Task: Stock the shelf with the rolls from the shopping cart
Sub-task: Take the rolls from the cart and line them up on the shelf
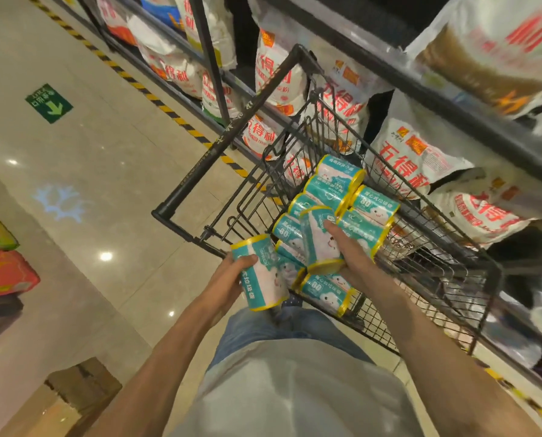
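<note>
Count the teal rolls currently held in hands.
2. One roll is gripped by the left hand outside the cart; another is gripped by the right hand over the rolls still inside.

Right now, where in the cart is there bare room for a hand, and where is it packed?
Bare wire floor shows in the shopping cart at the right end, between the pile of rolls and the far wall. Crowded: the middle and near side, where rolls lie stacked. The left hand grips a roll at the cart's near rim; the right hand grips another roll over the pile.
</note>
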